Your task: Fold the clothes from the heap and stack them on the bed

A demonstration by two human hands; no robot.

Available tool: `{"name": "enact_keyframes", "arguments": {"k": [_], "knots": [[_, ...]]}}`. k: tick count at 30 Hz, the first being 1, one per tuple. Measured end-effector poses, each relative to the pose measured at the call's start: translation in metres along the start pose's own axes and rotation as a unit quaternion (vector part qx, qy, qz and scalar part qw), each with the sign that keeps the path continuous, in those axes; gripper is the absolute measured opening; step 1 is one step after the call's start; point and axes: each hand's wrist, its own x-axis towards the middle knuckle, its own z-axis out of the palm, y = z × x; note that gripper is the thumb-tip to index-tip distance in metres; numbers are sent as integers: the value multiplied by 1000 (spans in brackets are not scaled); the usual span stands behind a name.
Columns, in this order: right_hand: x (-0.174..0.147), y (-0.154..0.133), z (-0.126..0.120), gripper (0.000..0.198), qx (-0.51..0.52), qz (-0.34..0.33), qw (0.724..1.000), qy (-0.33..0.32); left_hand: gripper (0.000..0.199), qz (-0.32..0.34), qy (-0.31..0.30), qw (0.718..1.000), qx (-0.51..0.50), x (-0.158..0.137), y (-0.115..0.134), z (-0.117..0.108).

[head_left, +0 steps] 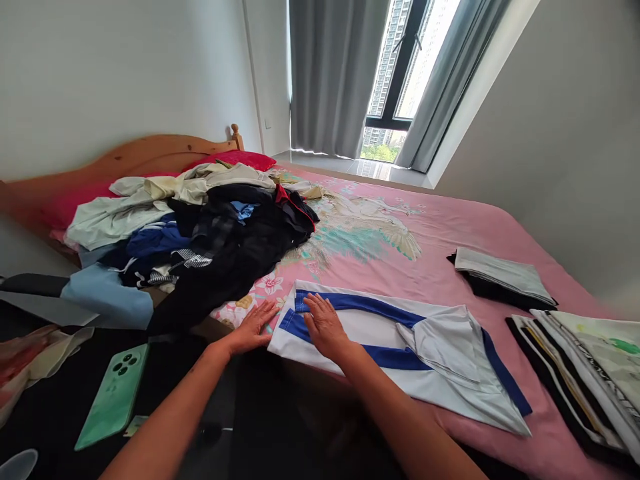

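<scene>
A white shirt with blue bands [450, 393] lies flat on the near side of the bed, its long sides turned inward and a sleeve part folded over at the right. My right hand [325, 323] rests on its left part, palm down with fingers stretched out, over the blue band. Beside the shirt's left edge, my left hand [255, 327] lies on the bed edge with fingers spread, its fingertips close to or touching the white cloth. Neither hand grips anything.
A heap of loose clothes [220, 227] covers the bed's left side. Folded clothes form a small stack [505, 273] and a larger stack [590, 373] at the right. On a black surface at the lower left lies a green phone [115, 400]. A pink patterned sheet [430, 267] covers the bed.
</scene>
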Motion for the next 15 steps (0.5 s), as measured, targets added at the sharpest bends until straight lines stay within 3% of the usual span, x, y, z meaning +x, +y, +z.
{"name": "enact_keyframes", "arguments": {"k": [4, 7, 15], "knots": [[23, 10, 41, 48, -13, 48, 998, -30, 72, -1, 37, 999, 40, 1, -1, 14], [21, 22, 62, 49, -23, 59, 998, 0, 64, -24, 101, 992, 77, 4, 3, 30], [20, 27, 69, 53, -22, 67, 996, 46, 50, -188, 187, 955, 135, 26, 39, 48]]}}
